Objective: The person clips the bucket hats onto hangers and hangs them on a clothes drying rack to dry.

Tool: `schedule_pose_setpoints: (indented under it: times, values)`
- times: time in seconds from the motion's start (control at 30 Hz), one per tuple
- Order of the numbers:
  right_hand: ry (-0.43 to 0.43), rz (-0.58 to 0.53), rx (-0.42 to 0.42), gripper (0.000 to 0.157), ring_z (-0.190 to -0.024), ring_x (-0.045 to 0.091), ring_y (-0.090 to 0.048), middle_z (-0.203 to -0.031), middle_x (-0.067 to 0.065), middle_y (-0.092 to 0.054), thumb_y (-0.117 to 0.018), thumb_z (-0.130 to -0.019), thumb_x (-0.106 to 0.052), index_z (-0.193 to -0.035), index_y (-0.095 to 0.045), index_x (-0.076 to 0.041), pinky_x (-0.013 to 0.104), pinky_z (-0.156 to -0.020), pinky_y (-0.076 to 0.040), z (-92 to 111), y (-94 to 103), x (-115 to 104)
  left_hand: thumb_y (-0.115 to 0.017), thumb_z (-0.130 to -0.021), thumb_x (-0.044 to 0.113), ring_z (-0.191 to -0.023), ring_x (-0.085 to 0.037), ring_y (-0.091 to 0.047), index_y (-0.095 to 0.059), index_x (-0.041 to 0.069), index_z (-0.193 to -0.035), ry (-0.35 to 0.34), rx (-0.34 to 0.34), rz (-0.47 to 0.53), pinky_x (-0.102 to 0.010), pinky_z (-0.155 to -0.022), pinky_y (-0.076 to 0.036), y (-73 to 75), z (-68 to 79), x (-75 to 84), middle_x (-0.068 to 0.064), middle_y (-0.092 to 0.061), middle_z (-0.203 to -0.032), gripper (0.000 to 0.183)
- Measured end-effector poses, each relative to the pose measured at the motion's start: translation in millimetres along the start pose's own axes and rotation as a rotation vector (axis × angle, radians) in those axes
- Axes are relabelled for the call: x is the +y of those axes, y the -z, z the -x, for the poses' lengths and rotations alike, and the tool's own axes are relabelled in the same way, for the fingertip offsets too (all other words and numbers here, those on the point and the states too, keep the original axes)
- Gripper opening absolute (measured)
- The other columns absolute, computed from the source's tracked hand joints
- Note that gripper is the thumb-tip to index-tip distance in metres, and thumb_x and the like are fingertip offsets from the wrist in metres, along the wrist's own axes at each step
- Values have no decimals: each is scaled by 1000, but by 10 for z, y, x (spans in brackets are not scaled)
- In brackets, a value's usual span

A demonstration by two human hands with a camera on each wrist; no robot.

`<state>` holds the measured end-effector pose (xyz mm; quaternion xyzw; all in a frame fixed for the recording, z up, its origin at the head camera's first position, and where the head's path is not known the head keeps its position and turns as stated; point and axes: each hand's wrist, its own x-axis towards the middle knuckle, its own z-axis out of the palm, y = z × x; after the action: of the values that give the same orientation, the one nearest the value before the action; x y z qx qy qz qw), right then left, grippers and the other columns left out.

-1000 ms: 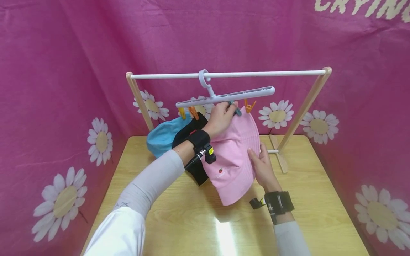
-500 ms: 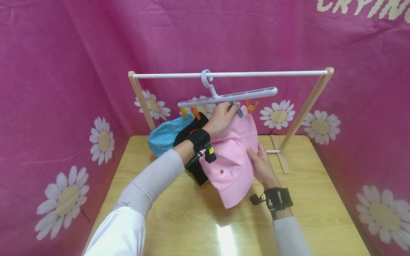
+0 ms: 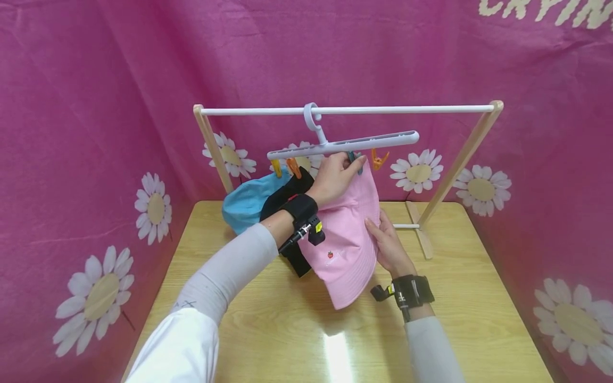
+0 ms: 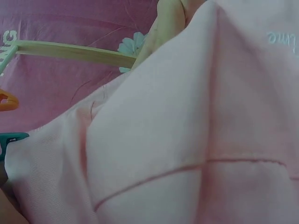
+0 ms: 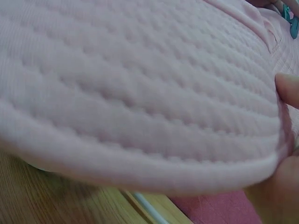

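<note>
A pink bucket hat (image 3: pixel 342 229) with a small strawberry motif hangs below the grey hanger (image 3: pixel 369 142). Up at the hat's top edge my left hand (image 3: pixel 332 178) pinches a teal clip (image 3: pixel 360 169); the fingertips partly cover it. In the left wrist view, the teal clip (image 4: pixel 13 136) meets the edge of the pink fabric (image 4: pixel 154 140). My right hand (image 3: pixel 390 244) grips the hat's right brim, thumb on the front and fingers behind. The stitched brim (image 5: pixel 140 107) fills much of the right wrist view, with my thumb (image 5: pixel 288 88) on it.
A blue cap (image 3: pixel 249 205) and a black hat (image 3: pixel 297 263) hang at the left, under yellow (image 3: pixel 276 167) and orange clips (image 3: pixel 293 168). Another orange clip (image 3: pixel 379 159) dangles right of the teal one. The hanger hooks over a rack's white bar (image 3: pixel 407 110) above a wooden table (image 3: pixel 268 330).
My right hand has moved slightly left, drawing the hat's right brim inward. My left hand stays at the teal clip. The rack has shifted slightly right in view.
</note>
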<state>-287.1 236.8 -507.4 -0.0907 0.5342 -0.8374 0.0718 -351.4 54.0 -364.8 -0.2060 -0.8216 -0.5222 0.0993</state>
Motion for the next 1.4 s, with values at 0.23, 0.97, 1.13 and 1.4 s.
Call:
schedule_pose_setpoints:
  times: [0.23,0.97,1.13,1.4]
  values:
    - [-9,9,-22,31,-103,10,-70,-117,-1,-68,-46,-113,-14,-143,-45,-24,26,-88,-58,-54,76,37,-61,-106,41,-62,-10,-46,-61,11,-83,-2,12,-42,-24,-57,-34,-37,-12,1,3,-54,-69,38]
    - [-114,491,55,82,-160,24,8,-175,6,16,-45,-113,-31,-167,16,-19,52,-128,-6,-218,77,23,-64,-103,49,-69,-16,-53,-63,14,-89,107,163,-200,-28,-58,-35,-268,-44,18,1,-50,-70,38]
    - [-121,542,48,85,-160,22,15,-174,4,21,-45,-112,-34,-165,20,-20,45,-129,2,-200,76,25,-65,-102,49,-76,-20,-60,-61,16,-84,158,221,-249,-32,-64,-40,-335,-98,25,2,-52,-70,39]
    - [-181,546,41,80,-160,27,15,-174,8,18,-44,-113,-25,-166,14,-10,48,-129,2,-167,13,-72,-63,-103,51,-75,-19,-57,-59,14,-85,182,255,-191,-31,-64,-38,-425,-131,22,1,-52,-71,42]
